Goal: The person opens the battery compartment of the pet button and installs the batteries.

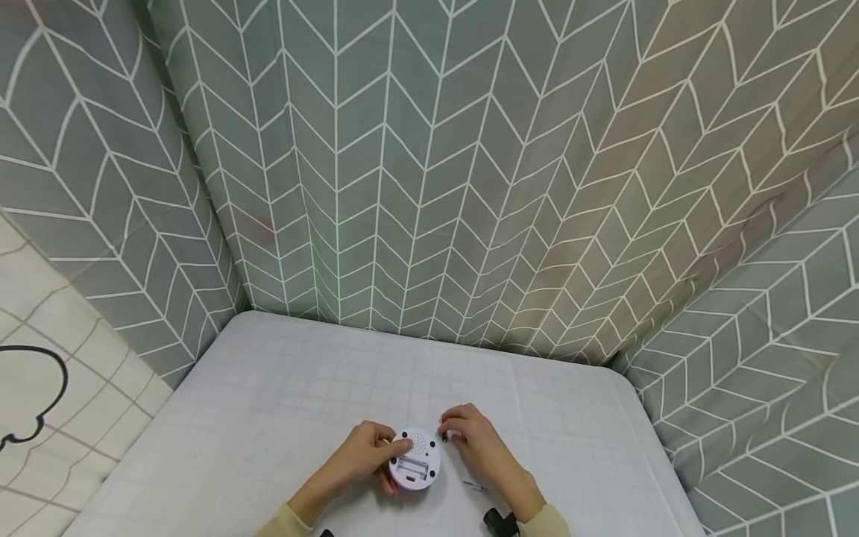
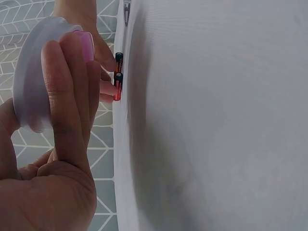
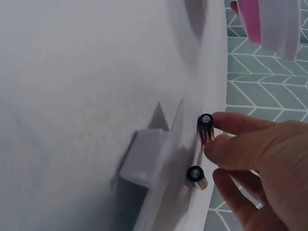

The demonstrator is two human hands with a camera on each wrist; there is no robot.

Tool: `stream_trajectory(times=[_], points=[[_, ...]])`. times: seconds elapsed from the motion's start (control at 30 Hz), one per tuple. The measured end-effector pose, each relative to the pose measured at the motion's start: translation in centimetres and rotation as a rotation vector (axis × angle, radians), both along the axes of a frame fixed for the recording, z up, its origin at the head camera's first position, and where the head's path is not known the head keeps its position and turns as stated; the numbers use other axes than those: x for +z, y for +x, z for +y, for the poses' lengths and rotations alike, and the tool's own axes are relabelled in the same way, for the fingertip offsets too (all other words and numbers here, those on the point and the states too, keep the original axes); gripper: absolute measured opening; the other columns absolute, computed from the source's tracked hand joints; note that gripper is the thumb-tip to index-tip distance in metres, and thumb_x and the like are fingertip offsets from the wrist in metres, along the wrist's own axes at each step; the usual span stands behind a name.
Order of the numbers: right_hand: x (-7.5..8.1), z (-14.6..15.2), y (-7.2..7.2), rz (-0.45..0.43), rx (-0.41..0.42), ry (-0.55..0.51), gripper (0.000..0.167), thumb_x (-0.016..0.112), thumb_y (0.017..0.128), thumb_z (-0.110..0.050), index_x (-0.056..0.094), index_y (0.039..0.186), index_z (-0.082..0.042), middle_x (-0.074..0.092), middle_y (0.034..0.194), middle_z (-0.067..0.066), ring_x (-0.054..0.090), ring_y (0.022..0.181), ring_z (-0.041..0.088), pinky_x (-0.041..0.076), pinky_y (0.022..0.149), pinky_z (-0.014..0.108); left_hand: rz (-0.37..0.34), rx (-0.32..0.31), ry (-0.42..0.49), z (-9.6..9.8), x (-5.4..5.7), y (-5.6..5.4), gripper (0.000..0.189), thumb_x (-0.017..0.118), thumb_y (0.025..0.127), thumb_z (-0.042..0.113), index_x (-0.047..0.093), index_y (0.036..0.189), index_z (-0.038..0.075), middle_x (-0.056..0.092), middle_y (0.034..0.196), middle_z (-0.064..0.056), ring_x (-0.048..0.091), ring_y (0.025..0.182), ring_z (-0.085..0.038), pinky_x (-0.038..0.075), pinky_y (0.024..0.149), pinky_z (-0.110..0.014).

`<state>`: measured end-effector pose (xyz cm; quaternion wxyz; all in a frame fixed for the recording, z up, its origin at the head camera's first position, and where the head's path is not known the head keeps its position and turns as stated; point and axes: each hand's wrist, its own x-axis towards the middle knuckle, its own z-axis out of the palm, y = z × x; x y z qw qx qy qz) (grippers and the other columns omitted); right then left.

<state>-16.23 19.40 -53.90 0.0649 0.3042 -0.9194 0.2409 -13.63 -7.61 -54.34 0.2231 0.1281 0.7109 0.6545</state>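
My left hand (image 1: 369,451) grips a round white device (image 1: 419,440) by its edge, thumb on top and fingers beneath. The device's underside faces up, showing small holes, dark feet and an uncovered battery compartment (image 1: 412,468) with no battery visible in it. A pink part (image 2: 87,45) shows on its other side. To its right, my right hand (image 1: 476,444) pinches a small dark and orange battery (image 3: 206,129) between thumb and index finger. A second battery (image 3: 196,176) is close by, beside the other fingers.
A white plastic piece (image 3: 149,161) lies on the white-covered table (image 1: 302,388), near the right wrist. A black item (image 1: 499,522) is by the right forearm. Patterned grey curtains (image 1: 416,186) hang behind the table and along its sides.
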Motion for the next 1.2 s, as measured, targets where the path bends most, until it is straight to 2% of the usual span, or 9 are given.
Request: stream_trajectory(times=[0.17,0.4,0.63,0.9,1.2], points=[[-0.2,-0.2,-0.2,0.065,0.016,0.016,0.026,0.073,0.091,0.012,0.077,0.102,-0.012,0.068,0.116,0.002,0.062,0.111,0.016,0.057,0.096,0.036,0.004,0.001,-0.006,0.0,-0.1,0.0,0.034,0.072,0.101,0.035,0.071,0.095,0.001,0.075,0.068,-0.012,0.072,0.050,-0.021,0.060,0.053,-0.030],[-0.5,-0.2,-0.5,0.125,0.034,0.071,0.022,0.081,0.087,0.006,0.079,0.097,-0.013,0.068,0.112,0.000,0.061,0.107,0.013,0.058,0.092,0.032,0.003,0.000,-0.008,-0.1,-0.2,0.2,0.033,0.072,0.102,0.034,0.071,0.096,0.001,0.076,0.069,-0.012,0.072,0.049,-0.021,0.060,0.052,-0.031],[-0.5,-0.1,-1.0,0.157,0.053,0.089,0.020,0.084,0.086,0.001,0.079,0.096,-0.016,0.072,0.110,-0.002,0.063,0.107,0.013,0.059,0.092,0.032,0.011,0.000,-0.008,-0.1,-0.1,0.1,0.033,0.071,0.102,0.034,0.072,0.097,0.001,0.076,0.070,-0.012,0.072,0.049,-0.022,0.060,0.052,-0.031],[-0.6,0.0,-1.0,0.178,0.049,0.102,0.020,0.086,0.086,-0.004,0.077,0.095,-0.019,0.071,0.096,-0.008,0.061,0.098,0.009,0.057,0.087,0.029,0.004,0.001,-0.011,-0.1,0.1,0.2,0.034,0.072,0.102,0.034,0.072,0.098,0.001,0.076,0.070,-0.012,0.072,0.049,-0.021,0.059,0.052,-0.029],[-0.5,-0.1,-0.5,0.205,0.022,0.091,0.024,0.087,0.087,-0.009,0.072,0.103,-0.019,0.067,0.098,-0.009,0.058,0.096,0.006,0.057,0.083,0.027,-0.002,0.004,-0.002,0.0,0.1,0.3,0.034,0.071,0.102,0.034,0.071,0.095,0.001,0.076,0.070,-0.013,0.072,0.049,-0.020,0.060,0.052,-0.032]])
